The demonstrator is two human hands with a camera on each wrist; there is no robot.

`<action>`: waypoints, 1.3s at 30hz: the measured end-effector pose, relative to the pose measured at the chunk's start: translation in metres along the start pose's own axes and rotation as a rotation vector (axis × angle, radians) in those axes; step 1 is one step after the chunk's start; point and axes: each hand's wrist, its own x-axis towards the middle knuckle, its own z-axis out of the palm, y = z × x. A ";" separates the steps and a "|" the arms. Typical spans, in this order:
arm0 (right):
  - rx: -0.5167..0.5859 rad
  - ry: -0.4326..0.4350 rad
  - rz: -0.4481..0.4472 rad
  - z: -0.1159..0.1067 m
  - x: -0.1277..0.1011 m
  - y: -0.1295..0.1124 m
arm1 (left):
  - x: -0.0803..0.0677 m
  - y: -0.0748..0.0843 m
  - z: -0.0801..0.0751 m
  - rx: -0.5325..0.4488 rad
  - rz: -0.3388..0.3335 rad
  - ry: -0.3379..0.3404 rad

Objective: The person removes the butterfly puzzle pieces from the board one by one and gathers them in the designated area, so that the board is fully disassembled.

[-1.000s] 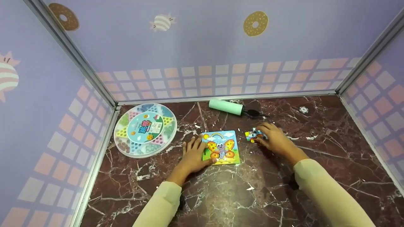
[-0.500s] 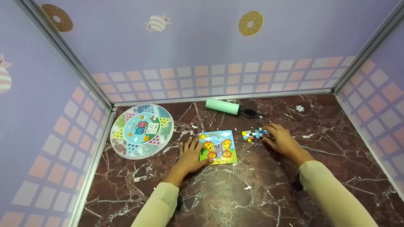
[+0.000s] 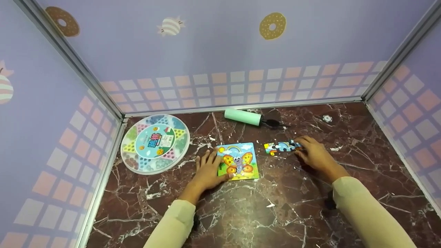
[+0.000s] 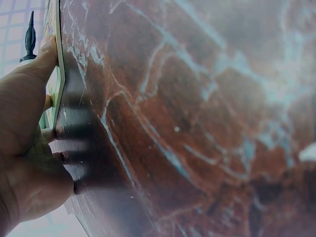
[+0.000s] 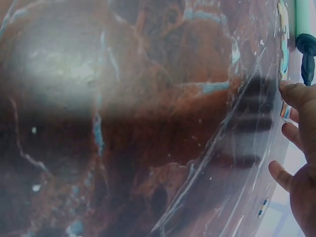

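Resting flat on the marble table (image 3: 241, 213), the left hand (image 3: 206, 172) has its fingers spread straight along the left edge of the butterfly puzzle board (image 3: 237, 161), thumb at the board's near-left corner. Just right of the board lies a short row of joined puzzle pieces (image 3: 280, 147). The right hand (image 3: 315, 155) touches that row's right end with loosely bent fingertips; whether it pinches the pieces cannot be told.
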 end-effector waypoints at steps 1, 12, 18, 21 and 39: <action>-0.002 -0.001 0.000 0.000 0.000 0.001 | 0.001 -0.001 0.001 -0.004 -0.001 0.000; -0.032 -0.021 -0.002 0.001 -0.002 0.008 | 0.007 -0.018 0.016 -0.029 0.022 0.041; -0.030 -0.028 -0.012 0.002 -0.003 0.008 | 0.003 -0.011 0.006 -0.025 0.027 0.022; -0.034 -0.041 -0.005 0.001 -0.003 0.007 | 0.003 -0.009 0.006 -0.021 0.020 0.014; -0.031 -0.072 0.040 -0.002 0.001 -0.001 | -0.002 0.005 -0.005 0.064 -0.028 -0.023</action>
